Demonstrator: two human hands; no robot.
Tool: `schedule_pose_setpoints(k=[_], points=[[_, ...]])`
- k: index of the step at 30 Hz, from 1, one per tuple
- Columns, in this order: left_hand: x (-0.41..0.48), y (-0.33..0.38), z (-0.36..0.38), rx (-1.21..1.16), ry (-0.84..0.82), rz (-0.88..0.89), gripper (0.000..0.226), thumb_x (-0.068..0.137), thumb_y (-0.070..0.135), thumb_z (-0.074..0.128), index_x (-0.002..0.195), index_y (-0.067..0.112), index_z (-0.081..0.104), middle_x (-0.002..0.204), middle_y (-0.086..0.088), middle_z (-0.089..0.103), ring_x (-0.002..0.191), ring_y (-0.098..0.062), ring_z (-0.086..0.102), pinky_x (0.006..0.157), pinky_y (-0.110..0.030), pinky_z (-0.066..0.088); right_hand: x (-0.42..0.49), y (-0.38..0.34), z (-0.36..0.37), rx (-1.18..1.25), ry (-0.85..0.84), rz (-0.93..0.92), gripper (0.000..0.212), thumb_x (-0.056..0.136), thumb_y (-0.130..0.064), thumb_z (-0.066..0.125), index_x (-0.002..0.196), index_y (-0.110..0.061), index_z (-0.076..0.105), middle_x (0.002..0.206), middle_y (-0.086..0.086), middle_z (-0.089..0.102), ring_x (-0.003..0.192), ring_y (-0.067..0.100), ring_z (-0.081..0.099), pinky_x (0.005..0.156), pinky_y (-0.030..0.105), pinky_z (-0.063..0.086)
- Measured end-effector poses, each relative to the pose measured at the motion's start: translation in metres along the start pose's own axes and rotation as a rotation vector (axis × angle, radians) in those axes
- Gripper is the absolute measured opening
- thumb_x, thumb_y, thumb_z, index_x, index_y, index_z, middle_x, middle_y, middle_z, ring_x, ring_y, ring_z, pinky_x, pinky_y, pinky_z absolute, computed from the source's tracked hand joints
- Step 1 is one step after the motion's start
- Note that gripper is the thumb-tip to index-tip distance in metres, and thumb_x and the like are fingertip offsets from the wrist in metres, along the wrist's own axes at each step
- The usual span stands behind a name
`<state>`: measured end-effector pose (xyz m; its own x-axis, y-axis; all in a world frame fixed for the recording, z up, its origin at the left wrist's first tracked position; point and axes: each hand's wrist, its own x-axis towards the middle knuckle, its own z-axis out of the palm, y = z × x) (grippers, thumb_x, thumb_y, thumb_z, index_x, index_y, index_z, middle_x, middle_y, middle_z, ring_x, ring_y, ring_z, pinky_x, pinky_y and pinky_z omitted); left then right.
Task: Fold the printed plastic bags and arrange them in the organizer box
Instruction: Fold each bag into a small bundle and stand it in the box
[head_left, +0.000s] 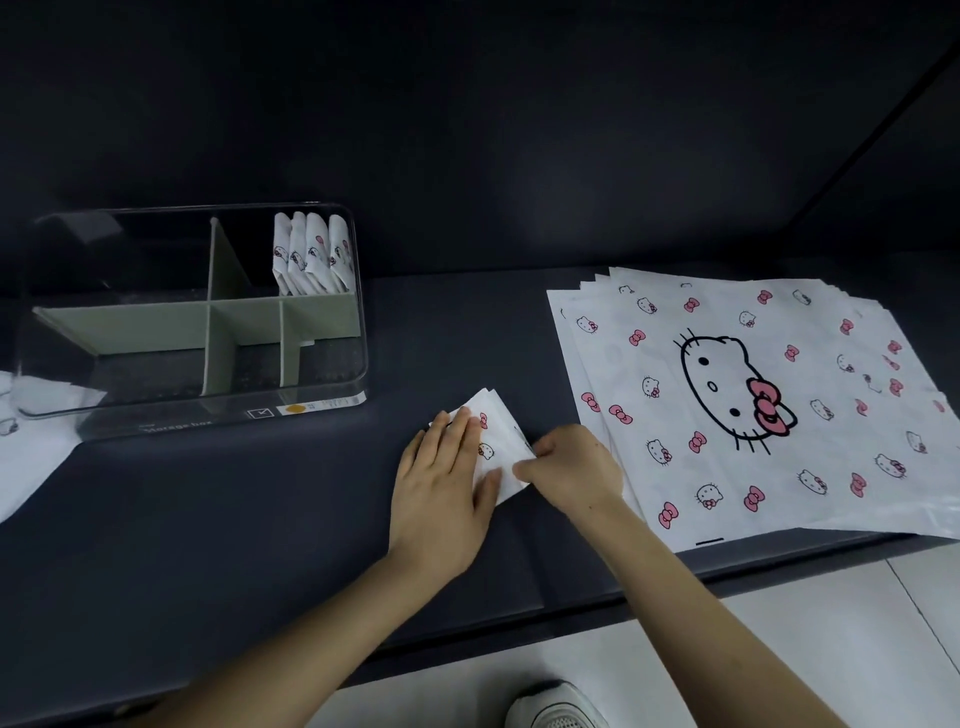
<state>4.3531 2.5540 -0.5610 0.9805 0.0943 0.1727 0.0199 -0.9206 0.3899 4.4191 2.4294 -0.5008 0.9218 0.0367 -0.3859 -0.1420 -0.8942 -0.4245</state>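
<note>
Between the hands, pressing folded bag (501, 436) flat with straight-fingered left hand (441, 483), pinching its edge with right hand (576, 467); likely heading forward-left to organizer box (182, 410), nearer left.

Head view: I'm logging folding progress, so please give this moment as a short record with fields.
left hand: flat, fingers straight, pressing the folded bag onto the table
right hand: pinches that bag's right edge
organizer box: clear walls, grey dividers, at the table's left
stored bags: four, folded, standing upright in the box's back-right compartment
flat bags: unfolded stack lying at the table's right
</note>
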Motion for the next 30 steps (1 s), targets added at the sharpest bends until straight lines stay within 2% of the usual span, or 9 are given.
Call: schedule_pose_setpoints(k=[3, 5, 7, 11, 16, 19, 23, 25, 30], points=[[0.001, -0.004, -0.018, -0.216, 0.019, -0.121, 0.068, 0.084, 0.048, 0.042, 0.134, 0.004, 0.051, 0.139, -0.013, 0.051, 0.128, -0.029, 0.049, 0.109, -0.028, 0.027, -0.010, 0.003, -0.003, 0.308, 0.012, -0.092, 0.021, 0.076, -0.004, 0.058, 0.063, -0.016, 0.046, 0.060, -0.002, 0.048, 0.058, 0.018, 0.046, 0.053, 0.025, 0.034], [0.005, -0.008, -0.040, -0.359, -0.004, -0.213, 0.074, 0.084, 0.054, 0.050, 0.142, 0.009, 0.042, 0.141, -0.007, 0.049, 0.130, -0.025, 0.045, 0.108, -0.026, 0.026, -0.018, 0.003, -0.015, 0.493, -0.077, -0.138, 0.019, 0.077, 0.003, 0.058, 0.069, -0.013, 0.051, 0.063, 0.004, 0.055, 0.061, 0.018, 0.052, 0.058, 0.028, 0.042], [0.009, -0.012, -0.065, -0.589, -0.078, -0.315, 0.067, 0.084, 0.048, 0.065, 0.142, 0.020, 0.043, 0.128, 0.005, 0.060, 0.118, -0.015, 0.054, 0.104, -0.027, 0.038, -0.024, 0.001, -0.031, 0.563, -0.220, -0.209, 0.021, 0.078, 0.010, 0.059, 0.072, -0.009, 0.054, 0.063, 0.004, 0.059, 0.061, 0.016, 0.053, 0.056, 0.022, 0.044], [0.015, -0.014, -0.102, -0.930, -0.115, -0.352, 0.009, 0.085, 0.012, 0.070, 0.090, 0.020, 0.067, 0.083, 0.003, 0.074, 0.082, -0.011, 0.068, 0.079, -0.029, 0.051, -0.026, -0.009, -0.049, 0.724, -0.309, -0.258, 0.017, 0.081, 0.009, 0.063, 0.084, -0.007, 0.063, 0.077, 0.003, 0.069, 0.073, 0.013, 0.063, 0.067, 0.017, 0.048], [0.021, -0.015, -0.117, -1.157, 0.038, -0.458, 0.004, 0.084, 0.009, 0.069, 0.081, 0.010, 0.066, 0.079, -0.010, 0.073, 0.076, -0.021, 0.064, 0.076, -0.034, 0.047, -0.027, -0.030, -0.035, 1.102, -0.371, -0.117, 0.024, 0.081, -0.012, 0.065, 0.103, -0.004, 0.070, 0.101, 0.011, 0.073, 0.091, 0.021, 0.070, 0.083, 0.031, 0.054], [0.033, -0.027, -0.121, -1.020, 0.071, -0.398, 0.005, 0.085, 0.013, 0.069, 0.082, 0.015, 0.067, 0.077, 0.001, 0.073, 0.077, -0.013, 0.066, 0.075, -0.030, 0.048, -0.027, -0.045, -0.027, 1.143, -0.251, -0.124, 0.020, 0.085, -0.011, 0.064, 0.102, -0.003, 0.068, 0.097, 0.010, 0.074, 0.089, 0.022, 0.070, 0.079, 0.036, 0.054], [0.075, -0.077, -0.126, -0.107, 0.333, 0.013, 0.034, 0.088, 0.039, 0.051, 0.104, 0.015, 0.070, 0.110, -0.004, 0.067, 0.103, -0.022, 0.058, 0.089, -0.035, 0.041, -0.014, -0.064, -0.032, 1.027, 0.057, -0.173, 0.008, 0.091, -0.004, 0.058, 0.091, -0.007, 0.066, 0.087, 0.005, 0.073, 0.081, 0.019, 0.067, 0.070, 0.031, 0.053], [0.102, -0.105, -0.126, 0.177, 0.297, 0.118, 0.043, 0.089, 0.040, 0.045, 0.115, 0.015, 0.068, 0.127, -0.014, 0.059, 0.118, -0.034, 0.052, 0.098, -0.044, 0.032, -0.007, -0.074, -0.036, 0.994, 0.118, -0.211, 0.011, 0.091, -0.004, 0.056, 0.088, -0.009, 0.065, 0.084, 0.002, 0.072, 0.077, 0.014, 0.066, 0.065, 0.026, 0.050], [0.121, -0.148, -0.128, 0.362, 0.129, 0.152, 0.045, 0.093, 0.041, 0.036, 0.102, 0.018, 0.074, 0.134, -0.013, 0.057, 0.127, -0.038, 0.049, 0.108, -0.053, 0.021, 0.011, -0.107, -0.039, 0.959, 0.179, -0.272, 0.016, 0.091, -0.006, 0.053, 0.089, -0.016, 0.064, 0.084, -0.004, 0.070, 0.076, 0.009, 0.066, 0.055, 0.020, 0.051]])
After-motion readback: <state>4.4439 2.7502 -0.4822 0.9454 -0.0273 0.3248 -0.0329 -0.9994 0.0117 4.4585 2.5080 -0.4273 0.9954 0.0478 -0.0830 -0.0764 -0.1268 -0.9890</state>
